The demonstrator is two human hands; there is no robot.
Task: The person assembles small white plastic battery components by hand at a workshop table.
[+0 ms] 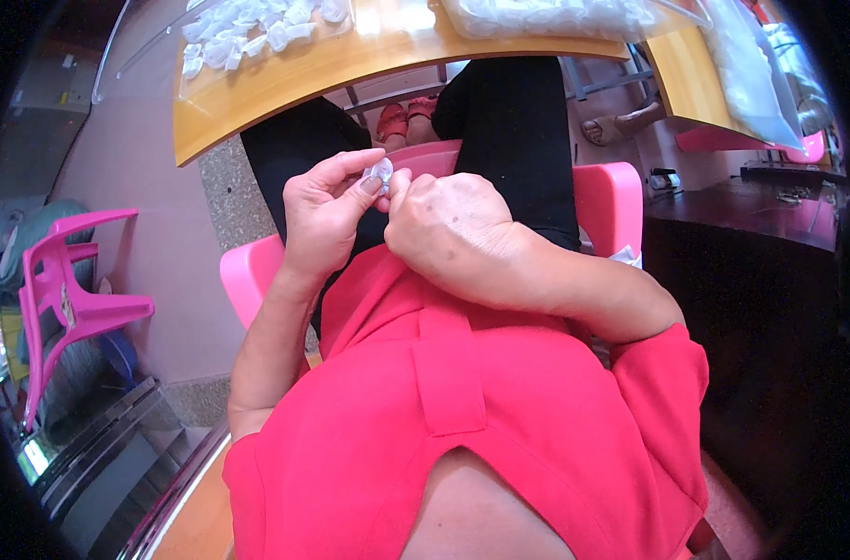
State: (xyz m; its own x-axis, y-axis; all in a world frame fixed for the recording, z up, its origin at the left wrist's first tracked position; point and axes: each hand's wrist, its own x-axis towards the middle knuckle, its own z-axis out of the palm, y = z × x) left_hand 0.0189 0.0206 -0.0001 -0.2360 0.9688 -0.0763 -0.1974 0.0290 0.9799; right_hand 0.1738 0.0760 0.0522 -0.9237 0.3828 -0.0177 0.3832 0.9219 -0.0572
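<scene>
Above my lap, my left hand [324, 213] pinches a small white, partly see-through piece [382, 171] between thumb and fingertips. It looks like a little plastic part, but its exact kind is too small to tell. Right beside it is my right hand [451, 217], its fingers curled in and its back turned up. Those fingertips meet the left hand near the piece, and whatever they grip is hidden behind the knuckles. Many similar white pieces [248, 35] lie loose on the wooden table [285, 105] in front of me.
A clear bag of white pieces [556, 17] rests at the table's far edge. Another filled plastic bag [750, 79] hangs over a table at right. A pink plastic chair [80, 299] stands at left. Pink chair arms [613, 205] flank me. Another person's sandalled foot [612, 129] shows beyond.
</scene>
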